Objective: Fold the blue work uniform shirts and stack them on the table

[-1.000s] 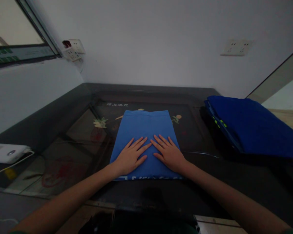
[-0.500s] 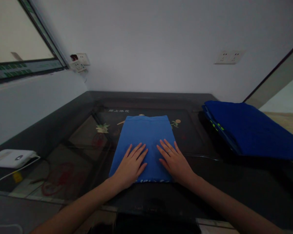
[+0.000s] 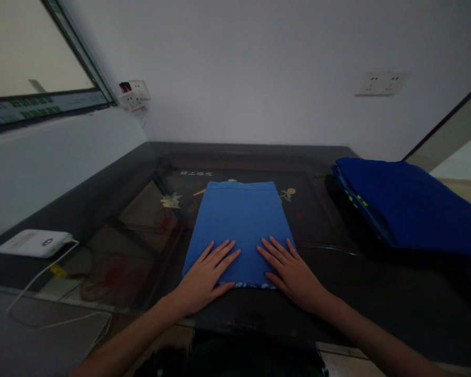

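A light blue folded cloth (image 3: 241,220) lies flat on the dark glossy table (image 3: 380,303), with a patterned white-and-blue strip along its near edge. My left hand (image 3: 206,277) rests palm down on its near left corner, fingers spread. On the near right corner lies my right hand (image 3: 292,269), also flat with fingers apart and a ring on one finger. Neither hand grips anything.
At the right sits a stack of dark blue folded cloth (image 3: 412,207) with small yellow-green marks. A white device (image 3: 35,243) with a cable is at the left edge. Sockets (image 3: 380,84) are on the wall behind the table.
Both hands have slid nearer to me on the cloth, towards its near corners. The camera view has shifted slightly, so the surroundings appear moved to the right.
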The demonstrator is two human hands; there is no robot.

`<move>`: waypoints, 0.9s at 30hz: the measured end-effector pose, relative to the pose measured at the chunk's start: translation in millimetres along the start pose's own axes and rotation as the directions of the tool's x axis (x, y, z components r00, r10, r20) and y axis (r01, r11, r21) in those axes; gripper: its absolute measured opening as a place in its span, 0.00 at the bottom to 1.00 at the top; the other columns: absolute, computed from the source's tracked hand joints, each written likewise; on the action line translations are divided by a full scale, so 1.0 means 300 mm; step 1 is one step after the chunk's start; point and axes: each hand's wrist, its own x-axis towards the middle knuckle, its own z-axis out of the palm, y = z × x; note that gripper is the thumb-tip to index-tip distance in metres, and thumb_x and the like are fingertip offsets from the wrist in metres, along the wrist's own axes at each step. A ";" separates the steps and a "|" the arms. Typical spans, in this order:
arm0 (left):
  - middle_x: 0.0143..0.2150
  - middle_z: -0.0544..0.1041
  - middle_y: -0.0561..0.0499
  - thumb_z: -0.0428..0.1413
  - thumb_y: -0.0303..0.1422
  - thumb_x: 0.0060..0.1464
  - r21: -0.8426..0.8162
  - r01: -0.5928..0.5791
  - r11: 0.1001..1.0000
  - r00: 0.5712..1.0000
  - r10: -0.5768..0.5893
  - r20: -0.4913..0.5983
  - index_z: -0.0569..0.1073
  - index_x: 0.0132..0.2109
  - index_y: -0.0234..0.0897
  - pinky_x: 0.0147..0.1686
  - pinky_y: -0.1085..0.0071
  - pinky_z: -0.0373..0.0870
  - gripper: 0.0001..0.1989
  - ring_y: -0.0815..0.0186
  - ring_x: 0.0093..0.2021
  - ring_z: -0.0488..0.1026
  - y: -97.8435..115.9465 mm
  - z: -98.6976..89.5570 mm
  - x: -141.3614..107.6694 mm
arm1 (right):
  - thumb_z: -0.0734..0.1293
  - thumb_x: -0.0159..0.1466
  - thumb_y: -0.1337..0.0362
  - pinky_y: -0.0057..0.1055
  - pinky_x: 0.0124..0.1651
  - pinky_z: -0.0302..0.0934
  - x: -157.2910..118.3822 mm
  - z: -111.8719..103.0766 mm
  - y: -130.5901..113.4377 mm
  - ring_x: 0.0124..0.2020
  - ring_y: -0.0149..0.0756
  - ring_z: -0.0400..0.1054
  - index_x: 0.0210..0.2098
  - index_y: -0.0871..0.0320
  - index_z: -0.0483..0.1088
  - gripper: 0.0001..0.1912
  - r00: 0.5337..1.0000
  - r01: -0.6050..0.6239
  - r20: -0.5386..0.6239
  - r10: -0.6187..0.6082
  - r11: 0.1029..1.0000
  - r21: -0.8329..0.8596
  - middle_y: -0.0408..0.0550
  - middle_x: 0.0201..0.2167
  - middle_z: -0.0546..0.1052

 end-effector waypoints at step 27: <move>0.21 0.70 0.55 0.54 0.54 0.48 -0.668 0.631 0.395 0.598 -0.796 0.095 0.72 0.31 0.38 0.28 0.73 0.66 0.21 0.65 0.25 0.70 -0.019 -0.030 -0.191 | 0.67 0.51 0.58 0.30 0.29 0.61 -0.151 -0.060 -0.043 0.23 0.33 0.63 0.43 0.54 0.74 0.20 0.687 -0.548 -0.045 0.725 0.558 0.623 0.42 0.26 0.70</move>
